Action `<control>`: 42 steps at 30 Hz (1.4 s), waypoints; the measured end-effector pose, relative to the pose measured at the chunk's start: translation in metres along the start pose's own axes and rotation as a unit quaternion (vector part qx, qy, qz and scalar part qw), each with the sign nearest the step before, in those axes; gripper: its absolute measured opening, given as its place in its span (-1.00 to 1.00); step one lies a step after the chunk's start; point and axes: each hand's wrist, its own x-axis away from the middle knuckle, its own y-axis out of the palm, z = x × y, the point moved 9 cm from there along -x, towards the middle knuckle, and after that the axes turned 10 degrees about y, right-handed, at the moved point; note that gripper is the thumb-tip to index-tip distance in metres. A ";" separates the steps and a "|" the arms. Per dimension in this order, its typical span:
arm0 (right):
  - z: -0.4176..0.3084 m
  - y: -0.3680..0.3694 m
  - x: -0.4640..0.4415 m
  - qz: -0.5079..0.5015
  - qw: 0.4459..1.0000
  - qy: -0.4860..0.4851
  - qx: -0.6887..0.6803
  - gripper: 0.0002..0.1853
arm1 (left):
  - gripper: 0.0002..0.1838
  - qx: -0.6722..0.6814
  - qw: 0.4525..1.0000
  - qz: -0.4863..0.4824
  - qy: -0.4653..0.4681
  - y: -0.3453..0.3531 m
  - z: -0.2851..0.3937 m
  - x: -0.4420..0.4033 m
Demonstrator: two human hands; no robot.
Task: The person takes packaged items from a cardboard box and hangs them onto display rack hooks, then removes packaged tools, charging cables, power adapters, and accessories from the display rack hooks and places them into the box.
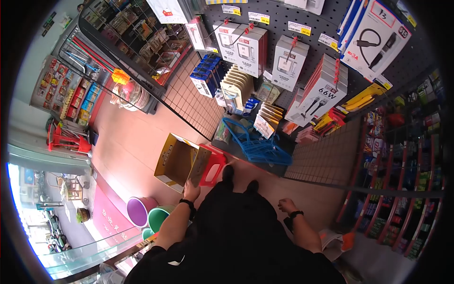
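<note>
My left hand (191, 190) is closed on the near edge of an open cardboard box (171, 163), whose inside looks brown and bare. A red plastic stool (213, 166) is right beside the box; whether the box rests partly on it I cannot tell. My right hand (287, 206) hangs at my right side above the floor, fingers curled, with nothing visible in it. Blue plastic hangers (257, 144) lie on the low shelf ahead of my feet.
Boxed chargers and cables (321, 92) hang on a dark pegboard ahead. Purple (138, 211) and green (160, 217) buckets stand to my left. A shelf rack of packaged goods (395, 199) is on the right. A pink doormat (109, 215) lies by the glass door.
</note>
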 end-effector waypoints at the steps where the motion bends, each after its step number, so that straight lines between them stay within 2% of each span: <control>1: 0.005 -0.003 -0.004 0.005 1.000 0.004 -0.007 -0.55 | -0.20 0.018 1.000 -0.018 -0.008 0.015 -0.023 -0.006; 3: 0.013 -0.010 -0.017 0.003 1.000 0.002 -0.007 -0.56 | -0.19 0.034 0.999 -0.034 -0.015 0.019 -0.029 0.000; 9: 0.017 -0.022 -0.036 0.005 0.999 -0.014 -0.036 -0.56 | -0.19 0.005 0.992 -0.005 -0.127 -0.034 0.009 0.062; 11: 0.015 -0.019 -0.040 0.003 0.999 -0.023 -0.030 -0.56 | -0.21 -0.008 0.988 -0.049 -0.148 -0.036 0.014 0.071; 15: 0.019 -0.019 -0.046 0.007 0.997 -0.022 -0.069 -0.57 | -0.23 -0.005 0.987 -0.060 -0.146 -0.020 -0.003 0.068; 19: 0.027 -0.014 -0.041 0.008 0.996 -0.007 -0.091 -0.58 | -0.25 -0.007 0.991 -0.059 -0.122 -0.021 0.017 0.066; 27: 0.053 -0.007 -0.035 0.003 0.998 0.033 -0.056 -0.59 | -0.33 -0.021 0.996 -0.049 -0.074 -0.008 0.027 0.048; 29: 0.054 -0.011 -0.034 0.011 0.998 0.042 -0.048 -0.59 | -0.36 -0.002 0.999 -0.010 -0.044 -0.009 0.032 0.047; 32: 0.054 -0.011 -0.040 -0.013 0.998 0.053 -0.023 -0.59 | -0.41 -0.001 0.999 -0.011 -0.043 0.004 0.016 0.042; 36: 0.037 -0.019 -0.039 0.020 0.998 0.031 -0.042 -0.59 | -0.45 0.028 0.997 -0.035 -0.061 0.006 0.008 0.045; 38: 0.025 -0.020 -0.035 0.035 0.998 0.026 -0.050 -0.58 | -0.44 0.032 0.987 -0.138 -0.080 0.021 0.002 0.047; 42: 0.001 -0.012 -0.027 0.039 0.998 0.016 -0.048 -0.57 | -0.41 0.062 0.979 -0.183 -0.064 0.070 -0.054 0.032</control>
